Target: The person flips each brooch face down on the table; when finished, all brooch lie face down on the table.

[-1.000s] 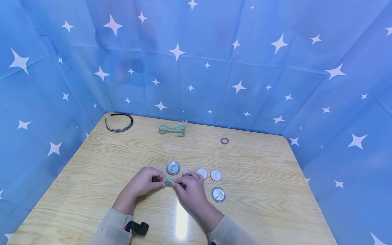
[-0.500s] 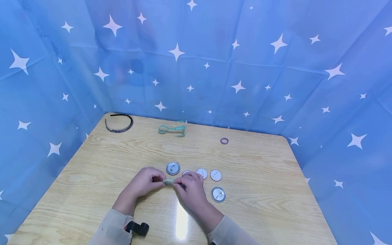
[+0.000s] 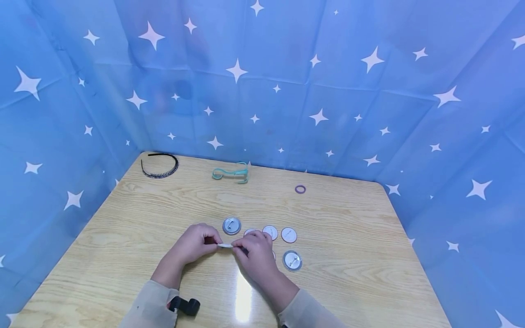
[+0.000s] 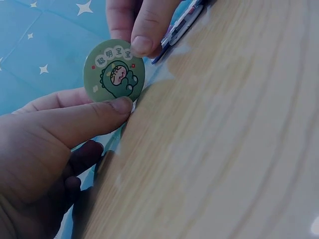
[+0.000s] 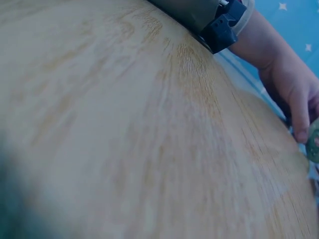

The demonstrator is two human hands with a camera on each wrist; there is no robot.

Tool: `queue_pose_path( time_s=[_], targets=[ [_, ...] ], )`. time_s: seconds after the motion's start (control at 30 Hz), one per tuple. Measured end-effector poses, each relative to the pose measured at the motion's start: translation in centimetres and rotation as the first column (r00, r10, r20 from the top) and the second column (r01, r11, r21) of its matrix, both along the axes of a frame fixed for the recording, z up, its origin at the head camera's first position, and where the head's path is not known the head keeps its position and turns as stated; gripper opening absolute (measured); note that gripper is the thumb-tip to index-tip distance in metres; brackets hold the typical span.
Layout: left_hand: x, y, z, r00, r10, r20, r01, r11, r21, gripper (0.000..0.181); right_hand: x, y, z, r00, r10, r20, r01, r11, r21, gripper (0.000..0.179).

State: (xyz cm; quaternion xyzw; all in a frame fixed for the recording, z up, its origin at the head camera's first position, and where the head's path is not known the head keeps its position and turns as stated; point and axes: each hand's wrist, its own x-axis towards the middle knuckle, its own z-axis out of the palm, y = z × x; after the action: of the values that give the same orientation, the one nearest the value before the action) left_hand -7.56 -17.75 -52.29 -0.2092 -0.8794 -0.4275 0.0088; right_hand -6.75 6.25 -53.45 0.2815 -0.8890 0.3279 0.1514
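Note:
A green round pin badge (image 4: 107,79) with a cartoon dinosaur and lettering is pinched between both hands just above the table. My left hand (image 3: 193,246) holds its left edge between thumb and fingers. The opposite edge is gripped by the thumb and fingers of my right hand (image 3: 258,257). From the head, the badge (image 3: 224,245) appears nearly edge-on as a thin pale sliver. Behind it lies a pin badge (image 3: 232,225) with its metal back up. Part of the same green badge (image 5: 313,144) shows at the right wrist view's edge.
Several more badges lie back-up around the right hand, including one pale badge (image 3: 289,235) and a silver-rimmed one (image 3: 292,260); some are partly hidden by that hand. Farther back are a black toothed headband (image 3: 160,174), a teal looped object (image 3: 231,172) and a purple ring (image 3: 300,189).
The green badge has tipped between the fingers: its printed face was visible from the head a second ago, and now it appears edge-on. Both hands stay in almost the same place.

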Motion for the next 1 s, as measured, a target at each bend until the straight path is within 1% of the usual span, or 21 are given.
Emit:
queue_pose_path(
  time_s=[0.1,0.17,0.23,0.4,0.5,0.6,0.7,0.87,1.0],
  targets=[
    [-0.08,0.00,-0.09,1.000,0.005,0.030,-0.004,1.000,-0.024,0.028,0.02,-0.02,0.01,1.000,-0.005,-0.007,0.005,1.000,0.000,0.013],
    [-0.17,-0.03,-0.24,0.999,-0.004,0.032,0.005,0.999,-0.035,0.026,0.05,0.00,0.07,1.000,-0.009,-0.011,0.009,1.000,0.003,0.012],
    [-0.25,-0.04,-0.35,1.000,-0.023,0.012,0.024,0.999,-0.040,0.022,0.04,0.01,0.10,1.000,-0.013,-0.021,0.013,1.000,0.008,0.012],
    [-0.26,-0.05,-0.35,0.995,-0.072,-0.070,0.071,0.997,-0.023,0.010,0.02,0.04,0.14,0.999,-0.015,-0.046,0.016,1.000,0.013,0.012],
    [-0.21,-0.05,-0.30,0.993,-0.075,-0.087,0.074,0.997,-0.024,0.004,0.03,0.09,0.13,0.999,-0.009,-0.047,0.010,1.000,0.016,0.012],
    [-0.17,-0.04,-0.30,0.994,-0.067,-0.087,0.065,0.997,-0.031,0.006,-0.01,0.15,0.02,0.999,-0.001,-0.051,0.002,1.000,0.020,0.012],
    [-0.12,-0.03,-0.30,0.995,-0.056,-0.079,0.053,0.998,-0.038,0.012,-0.09,0.19,-0.13,0.998,0.006,-0.063,-0.005,1.000,0.020,0.012],
    [-0.13,0.06,-0.38,0.998,-0.041,-0.050,0.038,0.998,-0.054,0.022,-0.16,0.22,-0.39,0.997,0.019,-0.078,-0.017,1.000,0.026,0.013],
    [-0.13,0.15,-0.48,0.999,-0.035,-0.028,0.033,0.997,-0.063,0.027,-0.13,0.27,-0.54,0.997,0.030,-0.070,-0.027,0.999,0.041,0.015]
  ],
)
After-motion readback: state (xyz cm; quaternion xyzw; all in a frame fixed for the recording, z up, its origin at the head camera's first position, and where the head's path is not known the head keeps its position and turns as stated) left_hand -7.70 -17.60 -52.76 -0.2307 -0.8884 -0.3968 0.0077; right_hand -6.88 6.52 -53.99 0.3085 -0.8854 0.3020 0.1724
